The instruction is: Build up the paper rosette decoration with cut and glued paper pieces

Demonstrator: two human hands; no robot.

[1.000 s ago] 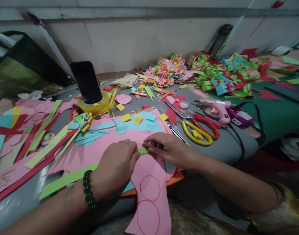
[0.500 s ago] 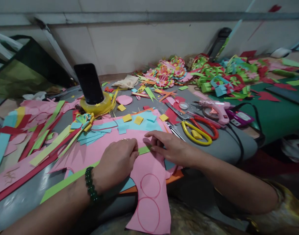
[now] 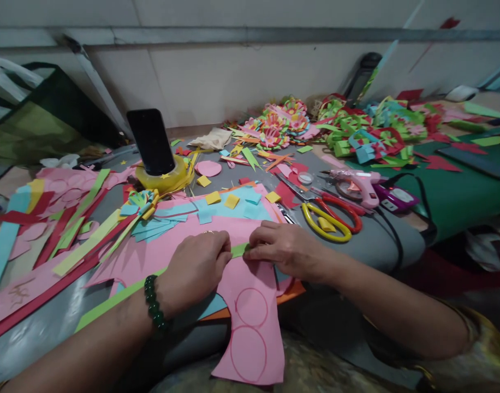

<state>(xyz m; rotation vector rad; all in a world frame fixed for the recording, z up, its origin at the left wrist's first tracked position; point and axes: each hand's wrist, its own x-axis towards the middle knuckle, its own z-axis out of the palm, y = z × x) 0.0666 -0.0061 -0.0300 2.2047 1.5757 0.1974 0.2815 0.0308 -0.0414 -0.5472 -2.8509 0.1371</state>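
Strip [image 3: 239, 250]: I observe right hand [image 3: 289, 250] newly closed on its green end; left hand [image 3: 196, 263] grips too, giving two-point hold.

Matt pink paper sheet [image 3: 250, 275], matt green paper strip [image 3: 238, 250], glossy dark-green beads [image 3: 154, 305]

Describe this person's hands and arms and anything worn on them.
The left hand and right hand are ungloved. The left has a ring and, at its wrist, a dark green beaded bracelet. The right shows no jewellery; that arm's short sleeve is yellowish.
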